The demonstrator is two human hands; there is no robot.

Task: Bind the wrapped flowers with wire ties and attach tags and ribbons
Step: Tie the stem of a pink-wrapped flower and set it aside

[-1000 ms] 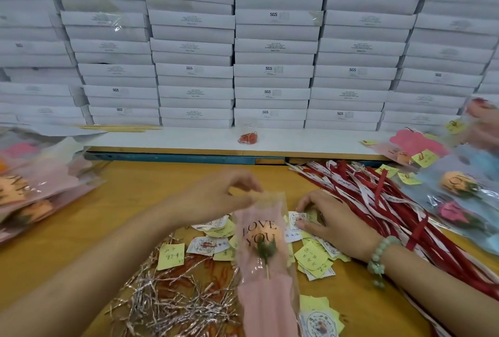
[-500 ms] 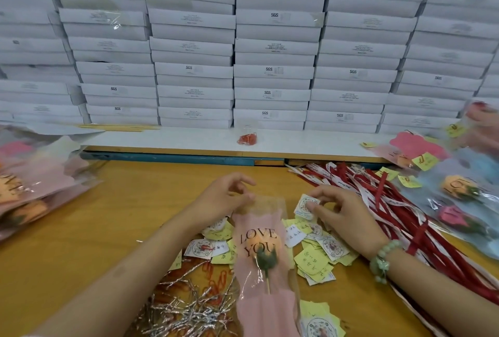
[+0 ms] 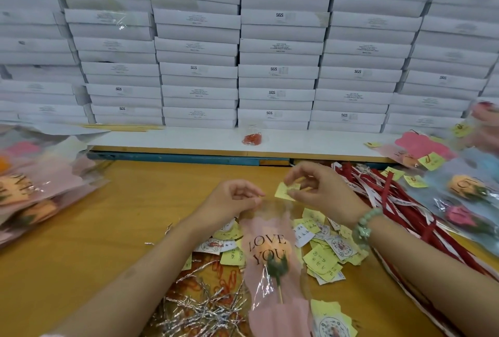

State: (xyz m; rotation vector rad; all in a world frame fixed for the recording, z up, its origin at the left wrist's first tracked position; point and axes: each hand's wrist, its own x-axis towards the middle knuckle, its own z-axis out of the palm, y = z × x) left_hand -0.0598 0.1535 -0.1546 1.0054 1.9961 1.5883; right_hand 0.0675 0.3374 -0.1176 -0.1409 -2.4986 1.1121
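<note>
Thumb and forefinger of my right hand are closed in a pinch on a small yellow tag, held in the air just above and right of the top of the wrapped flower. The other fingers of that hand are loosely curled and hold nothing. A green bead bracelet sits on that wrist.

The wrapped flower lies on the wooden table between my forearms, its head pointing away from me. It is an orange rose in a pink and clear sleeve printed LOVE YOU. My left hand is at the flower's upper left, fingers curled in, the tips pinching the clear top edge of the sleeve.

Left of the flower and nearer to me lies a tangle of silver wire ties, with red paper clips just beside them. A loose heap of tags, yellow and white, spreads on both sides of the flower, mostly to its right. Farther right of the flower lies a long bundle of red and white ribbons, and beyond it other sleeved flowers with yellow tags on them. Well left of the flower is another pile of sleeved flowers. Behind the flower, past the table's far edge, rise stacks of flat white boxes, with a small clear bag of red bits on the white ledge in front of them.
</note>
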